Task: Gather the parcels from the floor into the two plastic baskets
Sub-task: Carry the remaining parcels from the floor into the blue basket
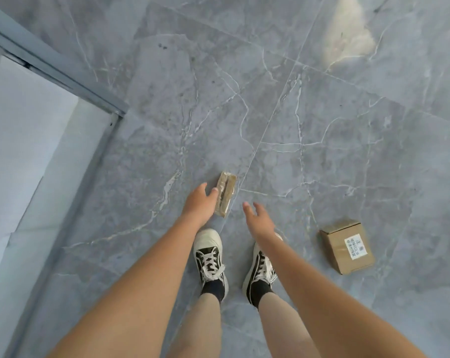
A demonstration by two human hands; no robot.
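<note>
My left hand [199, 202] holds the small, flat, tape-wrapped brown parcel [226, 193] by its near long edge, thumb lying across the top face, just ahead of my toes on the grey marble-patterned tiled floor [322, 140], while my right hand [258, 219] hangs open and empty beside it, fingers spread. To lift it cleanly, I judge I should slide the fingertips under the far edge and pinch firmly, since taped film may slip. A square brown cardboard box with a white label [348, 246] waits well to the right of my right hand; no basket is in view.
</note>
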